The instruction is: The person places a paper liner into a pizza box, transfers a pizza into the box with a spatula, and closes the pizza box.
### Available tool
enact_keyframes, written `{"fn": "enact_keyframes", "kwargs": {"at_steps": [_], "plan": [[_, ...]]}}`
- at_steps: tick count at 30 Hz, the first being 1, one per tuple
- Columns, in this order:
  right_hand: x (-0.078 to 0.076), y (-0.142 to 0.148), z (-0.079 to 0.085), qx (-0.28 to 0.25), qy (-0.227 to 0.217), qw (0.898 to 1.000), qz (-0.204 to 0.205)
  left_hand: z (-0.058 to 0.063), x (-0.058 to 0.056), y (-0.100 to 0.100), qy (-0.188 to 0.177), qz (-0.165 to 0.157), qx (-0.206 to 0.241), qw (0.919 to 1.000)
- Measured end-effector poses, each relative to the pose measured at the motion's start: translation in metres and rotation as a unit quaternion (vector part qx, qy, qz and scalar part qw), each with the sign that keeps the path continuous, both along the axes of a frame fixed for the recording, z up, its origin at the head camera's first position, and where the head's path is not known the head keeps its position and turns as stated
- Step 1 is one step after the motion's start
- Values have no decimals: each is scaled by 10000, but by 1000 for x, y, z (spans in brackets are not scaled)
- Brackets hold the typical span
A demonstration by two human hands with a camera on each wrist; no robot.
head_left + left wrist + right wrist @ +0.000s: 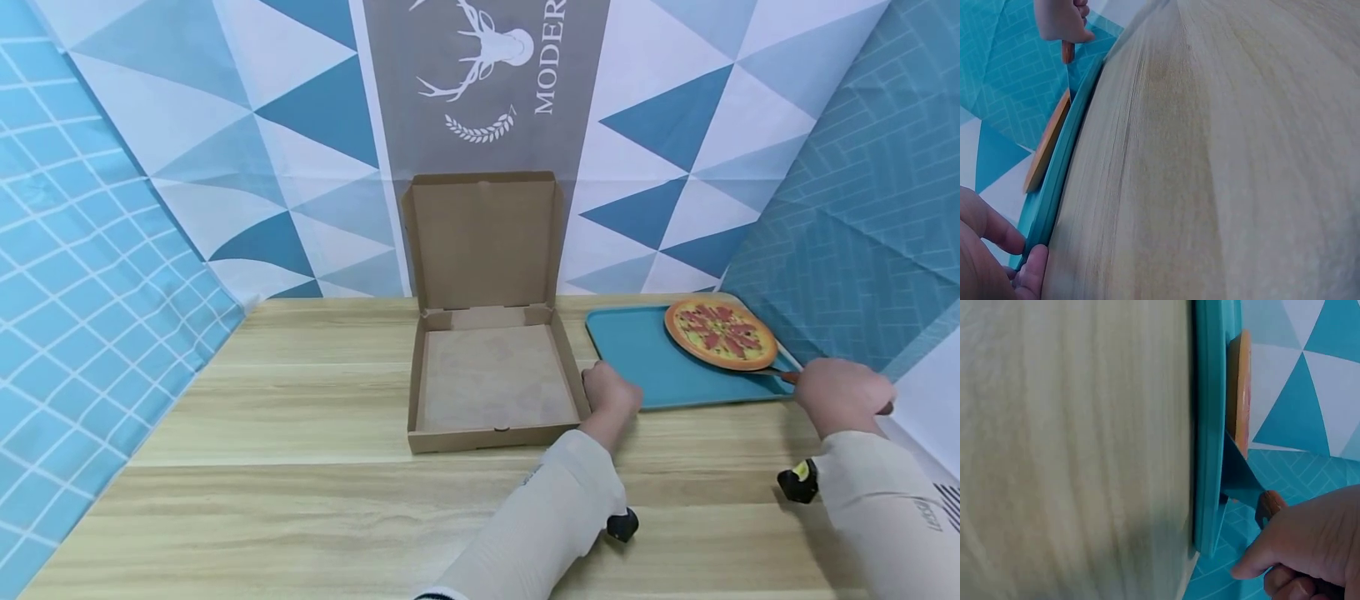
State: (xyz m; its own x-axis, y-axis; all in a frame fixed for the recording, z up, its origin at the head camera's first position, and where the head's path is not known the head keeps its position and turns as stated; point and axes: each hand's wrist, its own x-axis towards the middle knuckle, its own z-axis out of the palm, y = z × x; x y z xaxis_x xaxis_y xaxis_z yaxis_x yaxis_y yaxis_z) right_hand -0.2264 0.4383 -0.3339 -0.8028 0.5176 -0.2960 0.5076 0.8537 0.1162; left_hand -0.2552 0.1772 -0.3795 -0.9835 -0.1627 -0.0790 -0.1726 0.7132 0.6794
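Note:
My right hand (843, 392) grips the wooden handle (1270, 505) of a pizza spatula. Its metal blade (1241, 478) slants down under the pizza (722, 335), which lies tilted over the right part of a blue tray (637, 358). The pizza has an orange crust with red and yellow topping. At the tray's near left corner, my left hand (613, 393) pinches the rim between thumb and fingers, as the left wrist view shows. Just left of that hand stands an open cardboard pizza box (416, 379) with its lid (486, 242) upright.
The wooden table (300, 500) reaches to a patterned backdrop (300, 150) behind the box. A blue tiled cloth (90, 250) borders the left side, and another blue cloth (862, 233) stands close by the tray's right end.

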Motion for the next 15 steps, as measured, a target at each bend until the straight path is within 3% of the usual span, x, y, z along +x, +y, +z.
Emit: {"fn": "enact_keyframes", "kwargs": {"at_steps": [6,15], "plan": [[4,5,0,41,240,9989,393,-2,0,2,9,53,159,9999],[18,2,5,67,516,9981,332,-1,2,1,52,13,232,9997]]}}
